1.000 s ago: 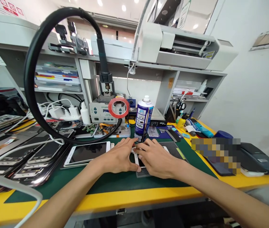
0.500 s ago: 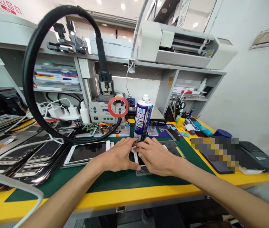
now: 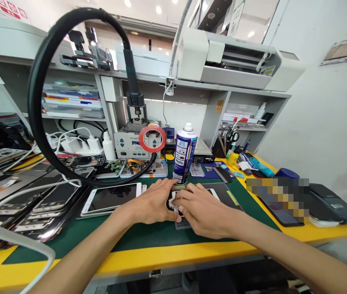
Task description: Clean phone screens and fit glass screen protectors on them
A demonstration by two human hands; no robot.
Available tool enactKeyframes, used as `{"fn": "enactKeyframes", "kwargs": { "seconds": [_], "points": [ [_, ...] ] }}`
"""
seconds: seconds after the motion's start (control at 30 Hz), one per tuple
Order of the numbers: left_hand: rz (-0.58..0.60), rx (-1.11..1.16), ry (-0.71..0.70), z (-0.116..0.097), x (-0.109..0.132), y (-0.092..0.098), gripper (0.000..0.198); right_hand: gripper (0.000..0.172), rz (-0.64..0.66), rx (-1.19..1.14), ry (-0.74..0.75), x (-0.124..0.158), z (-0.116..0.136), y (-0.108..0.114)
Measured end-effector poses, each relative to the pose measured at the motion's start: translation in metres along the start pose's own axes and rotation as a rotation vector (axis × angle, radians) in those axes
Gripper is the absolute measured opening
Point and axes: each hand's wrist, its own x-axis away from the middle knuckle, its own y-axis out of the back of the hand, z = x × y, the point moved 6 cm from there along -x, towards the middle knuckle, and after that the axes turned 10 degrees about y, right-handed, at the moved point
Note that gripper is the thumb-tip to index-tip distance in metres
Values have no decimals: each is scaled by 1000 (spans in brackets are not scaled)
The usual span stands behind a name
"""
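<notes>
A white-framed phone (image 3: 215, 194) lies on a dark perforated pad (image 3: 227, 200) in front of me, mostly covered by my hands. My left hand (image 3: 156, 203) grips its left end, thumb at the near edge and fingers at the far edge. Bent over the screen, my right hand (image 3: 207, 210) presses a small crumpled white wipe (image 3: 172, 199) under its fingertips; the wipe's exact material is unclear. A blue spray can (image 3: 184, 155) stands upright just beyond my hands. Another white phone (image 3: 112, 199) lies to the left of my left hand.
Stacked phone screens (image 3: 50, 204) and a white cable (image 3: 23, 241) crowd the left. A black flexible arm (image 3: 34, 98) loops overhead, near a red ring (image 3: 152, 138). Trays of parts (image 3: 144, 168) sit behind. Dark devices (image 3: 329, 204) lie on the yellow right edge.
My right hand has shifted slightly toward me and right across the phone, uncovering more of its far right end. More of the white wipe shows. My left hand stays in place.
</notes>
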Motion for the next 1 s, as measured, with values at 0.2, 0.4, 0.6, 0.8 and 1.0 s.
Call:
{"fn": "enactKeyframes", "kwargs": {
  "seconds": [0.2,0.4,0.6,0.8,1.0],
  "points": [
    [-1,-6,3,1,-1,-1,107,32,-23,9,-57,-5,-12,-6],
    [59,4,-13,-1,5,4,108,38,-6,-58,-42,8,-2,-4],
    [160,8,-28,-1,13,12,98,37,-1,-68,-51,22,24,1],
    [161,-45,-21,-4,14,14,92,33,20,137,-12,28,39,-7],
    [138,-98,-63,-6,14,11,89,38,-14,218,-40,32,38,-14]
  ]
}}
